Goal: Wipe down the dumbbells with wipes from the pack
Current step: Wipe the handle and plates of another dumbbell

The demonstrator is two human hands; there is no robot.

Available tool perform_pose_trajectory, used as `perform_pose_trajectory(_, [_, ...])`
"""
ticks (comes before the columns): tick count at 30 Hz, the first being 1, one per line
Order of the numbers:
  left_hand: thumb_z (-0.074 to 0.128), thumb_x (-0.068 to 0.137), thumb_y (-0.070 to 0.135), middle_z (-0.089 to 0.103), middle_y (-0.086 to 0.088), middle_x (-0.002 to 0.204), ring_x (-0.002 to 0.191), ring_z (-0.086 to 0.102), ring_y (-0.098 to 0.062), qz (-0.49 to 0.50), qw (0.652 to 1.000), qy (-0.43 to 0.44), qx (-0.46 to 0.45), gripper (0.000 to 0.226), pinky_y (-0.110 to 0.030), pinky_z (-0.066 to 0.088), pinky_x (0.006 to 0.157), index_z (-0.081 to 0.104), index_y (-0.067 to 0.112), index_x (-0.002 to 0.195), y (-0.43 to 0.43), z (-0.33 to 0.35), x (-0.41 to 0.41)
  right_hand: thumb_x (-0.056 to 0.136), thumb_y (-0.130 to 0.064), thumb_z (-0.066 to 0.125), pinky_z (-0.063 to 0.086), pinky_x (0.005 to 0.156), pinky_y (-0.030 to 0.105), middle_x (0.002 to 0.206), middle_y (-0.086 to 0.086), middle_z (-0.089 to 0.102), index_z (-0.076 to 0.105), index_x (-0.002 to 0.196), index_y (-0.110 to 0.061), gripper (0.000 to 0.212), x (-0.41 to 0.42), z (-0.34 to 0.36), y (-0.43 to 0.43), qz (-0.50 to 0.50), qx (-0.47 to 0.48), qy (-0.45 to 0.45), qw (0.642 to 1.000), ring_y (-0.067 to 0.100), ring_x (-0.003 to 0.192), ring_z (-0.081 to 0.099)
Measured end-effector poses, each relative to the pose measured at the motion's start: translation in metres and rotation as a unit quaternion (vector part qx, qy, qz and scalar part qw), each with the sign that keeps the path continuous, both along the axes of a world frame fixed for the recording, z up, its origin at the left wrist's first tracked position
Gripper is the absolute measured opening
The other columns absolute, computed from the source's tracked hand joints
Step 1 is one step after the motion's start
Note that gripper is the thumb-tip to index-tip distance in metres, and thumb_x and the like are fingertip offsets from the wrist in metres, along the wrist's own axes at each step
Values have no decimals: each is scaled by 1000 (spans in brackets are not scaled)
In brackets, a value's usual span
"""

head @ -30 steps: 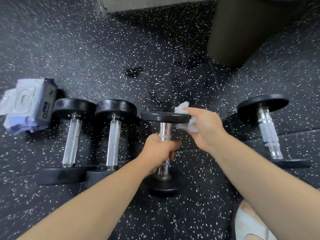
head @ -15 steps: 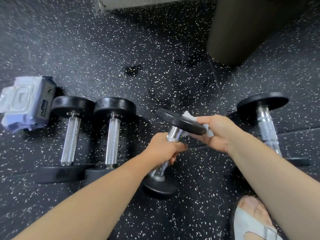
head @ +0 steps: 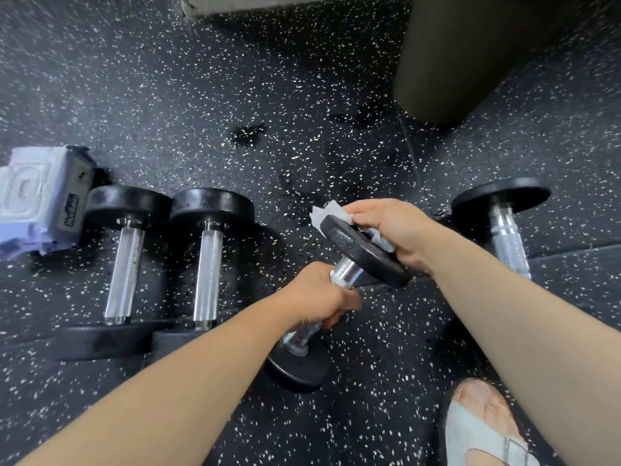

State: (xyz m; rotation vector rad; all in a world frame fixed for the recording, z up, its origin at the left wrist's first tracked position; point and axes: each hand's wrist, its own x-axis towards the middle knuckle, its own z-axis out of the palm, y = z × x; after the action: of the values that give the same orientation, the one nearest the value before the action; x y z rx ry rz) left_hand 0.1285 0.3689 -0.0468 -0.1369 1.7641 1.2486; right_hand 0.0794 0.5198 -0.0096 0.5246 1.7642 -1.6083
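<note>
The left hand [head: 316, 294] is wrapped round the chrome handle of the black-plated dumbbell [head: 359, 250], tilted with its low end seemingly parked on the speckled rubber floor [head: 302, 112], so the upper plate can be rubbed with the crumpled white wipe [head: 327, 210] pinched in the right hand [head: 393, 230].

The left hand [head: 316, 297] curls its fingers round a knurled chrome dumbbell handle [head: 346, 272]; the right hand [head: 396, 227] grips a crumpled white wipe [head: 327, 211] beneath its fingertips, forearms outstretched.
</note>
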Motion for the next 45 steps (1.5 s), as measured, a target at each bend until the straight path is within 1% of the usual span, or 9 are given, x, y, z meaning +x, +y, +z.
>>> perform_pose_trajectory(13, [69,78,7,50,-3,41,34,39,-16,-70,998,1,0,31,-19,33,43,48,14,57,2,6,5,91,5,45,31,40,20,61,12,62,70,90,0,25,17,33,1,90,-26,118,989,12,42,39])
perform_pose_trajectory(16, [70,75,16,50,-4,44,41,41,-19,-53,999,1,-12,25,-23,38,50,52,15,58,3,2,4,85,6,47,47,68,31,105,26,67,75,82,-7,31,20,48,1,163,15,170,972,23,76,60])
perform_pose_trajectory(21, [65,80,27,48,-2,48,47,40,-18,-60,997,-7,-38,37,-35,37,64,48,17,48,4,4,3,85,5,46,36,108,28,119,-5,65,76,81,-17,38,27,58,-10,309,120,250,910,-1,128,45])
perform_pose_trajectory(25, [68,79,14,49,4,38,36,42,-11,-40,998,30,-46,34,-22,41,52,50,15,51,0,11,1,89,-2,48,48,89,37,103,9,71,76,88,-22,34,12,55,-20,297,145,255,909,24,100,64])
perform_pose_trajectory(28, [66,79,4,46,1,36,29,36,-10,-9,999,45,-19,37,-18,34,41,46,13,49,-1,12,4,89,-3,48,39,54,27,63,8,53,74,85,-17,30,-5,47,-23,244,115,197,943,21,56,46])
perform_pose_trajectory(34, [63,78,-3,42,-2,39,32,33,-13,14,999,35,0,37,-17,26,39,39,14,55,-4,8,10,93,-6,49,41,54,19,60,-6,53,61,67,-15,29,-15,18,-14,153,108,80,979,5,50,46])
perform_pose_trajectory(40, [65,79,6,46,-3,39,28,35,-11,12,999,30,-7,35,-13,29,37,47,12,50,-6,9,7,92,-7,52,40,52,18,60,1,56,72,85,-11,22,-5,44,-27,164,57,135,976,9,52,48])
perform_pose_trajectory(43, [66,77,6,48,-2,38,31,38,-13,18,999,31,-7,31,-16,33,41,49,12,51,-6,9,6,88,-7,53,47,68,34,77,12,63,75,84,-17,25,6,55,-30,234,96,208,945,24,71,58])
perform_pose_trajectory(45, [65,76,4,48,-1,39,34,39,-14,30,999,25,3,29,-19,34,43,49,14,54,-5,10,6,86,-3,54,45,100,29,114,5,69,77,86,-18,27,16,59,-26,256,112,236,931,8,111,62])
